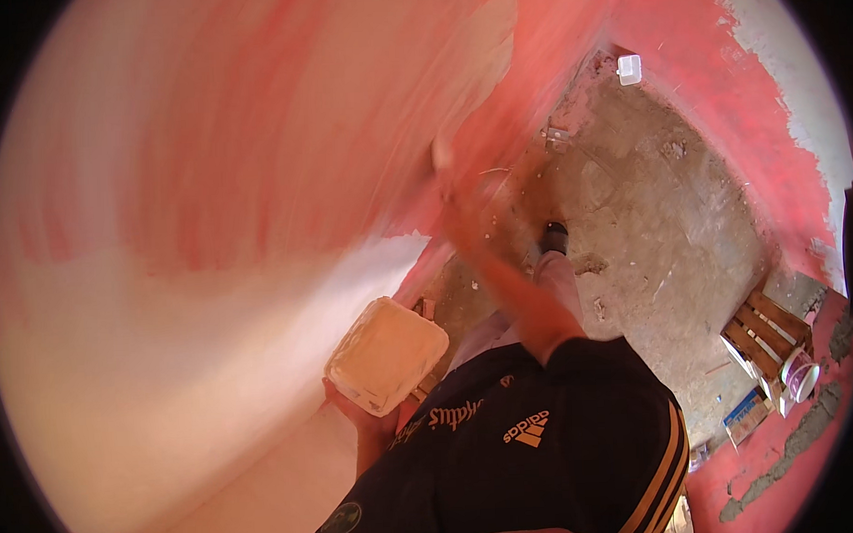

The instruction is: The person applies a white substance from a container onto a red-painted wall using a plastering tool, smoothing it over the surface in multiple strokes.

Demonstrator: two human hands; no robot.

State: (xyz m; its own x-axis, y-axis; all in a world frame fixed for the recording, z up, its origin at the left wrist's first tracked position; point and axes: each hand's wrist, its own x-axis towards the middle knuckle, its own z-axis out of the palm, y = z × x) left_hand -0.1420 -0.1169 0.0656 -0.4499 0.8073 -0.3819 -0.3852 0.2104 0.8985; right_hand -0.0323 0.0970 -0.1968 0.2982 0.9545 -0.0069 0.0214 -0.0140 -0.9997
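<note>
My left hand (pixel 366 417) is closed around the lower side of a rectangular tub (pixel 345 386) with rounded corners. Pale peach paint or a similar coating fills or covers its top. My right hand (pixel 445 177) is stretched out at the wall (pixel 281 131), smeared by motion. A dark blur lies between this hand and the wall, and what the fingers hold cannot be made out. The wall is streaked pale peach over bright pink, with a whiter stretch lower down at the left.
A wooden slatted crate or stool (pixel 767 328) stands at the right, with a white and purple bucket (pixel 800 377) and a blue box (pixel 745 415) beside it. A small white container (pixel 629 70) sits in the far corner. Debris dots the rough concrete floor (pixel 649 193).
</note>
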